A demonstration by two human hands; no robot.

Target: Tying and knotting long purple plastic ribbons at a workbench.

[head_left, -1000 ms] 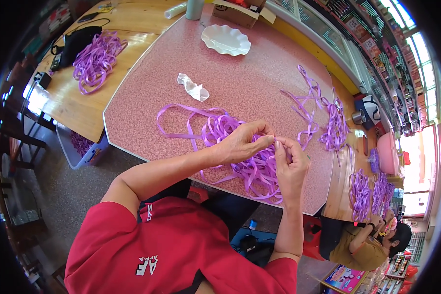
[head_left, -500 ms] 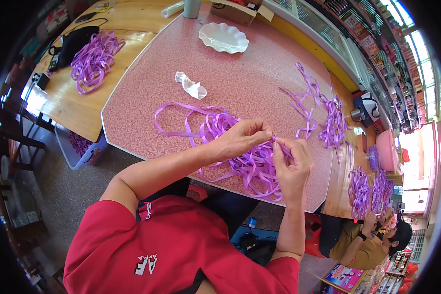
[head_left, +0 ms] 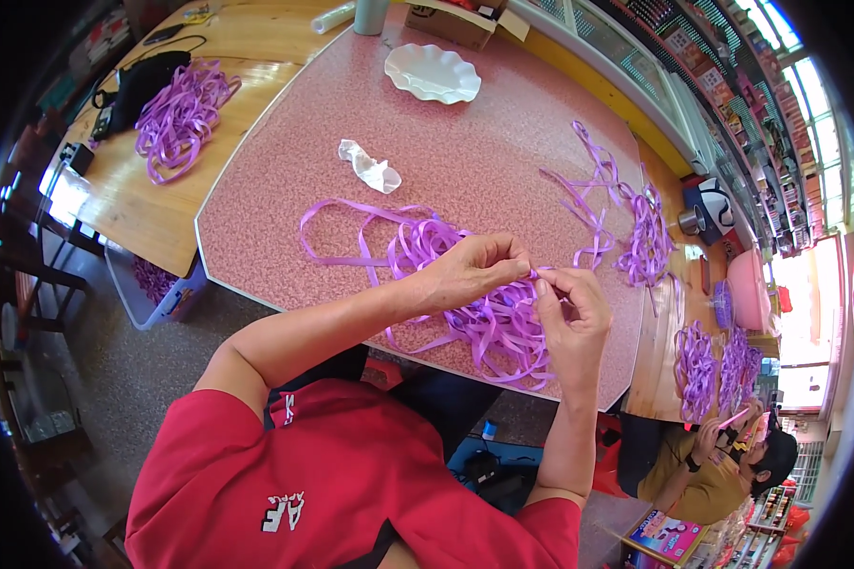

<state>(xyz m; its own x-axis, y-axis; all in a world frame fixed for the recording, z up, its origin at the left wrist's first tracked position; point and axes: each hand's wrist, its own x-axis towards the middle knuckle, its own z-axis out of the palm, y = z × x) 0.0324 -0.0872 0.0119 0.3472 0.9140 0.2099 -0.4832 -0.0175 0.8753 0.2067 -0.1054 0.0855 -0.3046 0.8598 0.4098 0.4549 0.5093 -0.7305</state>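
Observation:
A heap of shiny purple ribbon (head_left: 495, 330) lies at the near edge of the pink speckled table (head_left: 285, 180), with a loop reaching out to its left. Above it, my left hand (head_left: 479, 268) pinches a piece of purple ribbon between thumb and fingers. My right hand (head_left: 577, 308) is closed close beside it, fingertips on the same ribbon, which shows as a small purple bit between the two hands. My fingers cover most of the held part, so I cannot tell whether it is knotted.
White crumpled tissue (head_left: 370, 168) and a scalloped white plate (head_left: 433, 74) sit farther back. More ribbon (head_left: 645, 237) lies at the right. A wooden table (head_left: 247, 71) adjoins on the left, with a plastic bin (head_left: 152, 294) below. A co-worker (head_left: 702, 469) sits at the right.
My right hand has shifted slightly right, its fingers curling more. My left hand stays nearly in place. The co-worker now holds up a pinkish strip.

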